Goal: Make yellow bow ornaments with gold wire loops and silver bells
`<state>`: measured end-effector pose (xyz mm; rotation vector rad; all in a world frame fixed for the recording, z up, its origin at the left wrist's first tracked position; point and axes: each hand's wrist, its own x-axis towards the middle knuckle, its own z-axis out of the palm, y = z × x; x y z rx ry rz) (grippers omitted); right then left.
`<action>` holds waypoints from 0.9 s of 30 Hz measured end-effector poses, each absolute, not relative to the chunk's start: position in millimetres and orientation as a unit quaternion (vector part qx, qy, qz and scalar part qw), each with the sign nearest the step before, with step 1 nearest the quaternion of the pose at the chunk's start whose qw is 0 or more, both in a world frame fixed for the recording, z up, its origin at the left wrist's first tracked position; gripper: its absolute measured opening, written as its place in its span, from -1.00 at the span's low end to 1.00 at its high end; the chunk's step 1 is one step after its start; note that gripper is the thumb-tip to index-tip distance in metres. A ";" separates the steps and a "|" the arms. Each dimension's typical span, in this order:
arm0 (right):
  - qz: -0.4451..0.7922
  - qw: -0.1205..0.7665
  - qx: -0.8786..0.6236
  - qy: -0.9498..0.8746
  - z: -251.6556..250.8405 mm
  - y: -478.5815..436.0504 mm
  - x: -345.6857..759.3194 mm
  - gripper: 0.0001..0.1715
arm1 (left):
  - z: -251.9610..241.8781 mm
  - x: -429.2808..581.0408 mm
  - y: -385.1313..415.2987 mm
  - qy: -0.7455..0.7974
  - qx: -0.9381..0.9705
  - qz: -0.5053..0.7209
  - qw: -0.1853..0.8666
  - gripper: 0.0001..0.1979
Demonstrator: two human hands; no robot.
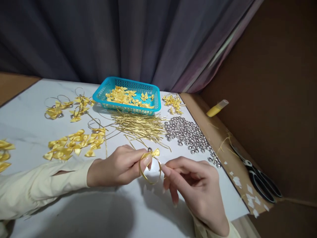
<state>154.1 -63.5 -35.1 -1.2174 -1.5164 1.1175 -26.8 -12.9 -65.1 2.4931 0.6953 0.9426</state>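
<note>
My left hand (121,165) pinches a small yellow ribbon bow (156,152) and a silver bell (150,149) at the top of a loop of gold cord (143,177). On the loop's right side, the thumb and a finger of my right hand (195,180) are closed on the cord. The remaining right fingers curl loosely below. Both hands are raised over the near part of the white table (99,211). Just beyond them lies a bundle of cut gold cords (141,127). The exact grip of the left fingertips is partly hidden.
A blue basket (99,96) of yellow bows stands at the back. Silver bells (185,132) are heaped on the right. Loose bows (74,143) and looped bow pieces (54,113) lie on the left. Black-handled scissors (262,183) and a yellow tube (216,109) are at the right.
</note>
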 end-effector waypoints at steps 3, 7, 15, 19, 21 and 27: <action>0.488 0.407 -0.469 -0.614 -33.3 -60.4 160.4 -0.79 | -63.7 -27.0 -12.9 0.232 0.891 0.328 0.213 -0.59; 0.544 0.367 -0.472 -0.589 -30.0 -56.1 167.0 -0.78 | -62.7 -27.0 -12.4 0.212 0.898 0.311 0.229 -0.58; 0.690 0.304 -0.433 -0.494 -29.0 -45.1 177.8 -0.87 | -63.7 -28.3 -10.7 0.175 0.908 0.266 0.274 -0.58; 0.729 0.289 -0.404 -0.471 -29.7 -40.1 181.3 -0.87 | -62.1 -28.1 -12.2 0.163 0.899 0.253 0.318 -0.57; 0.744 0.276 -0.394 -0.463 -30.7 -37.6 182.7 -0.88 | -60.9 -28.0 -13.3 0.154 0.894 0.250 0.337 -0.57; 0.792 0.242 -0.351 -0.437 -35.8 -29.8 185.3 -0.94 | -59.3 -27.8 -12.8 0.133 0.877 0.235 0.397 -0.58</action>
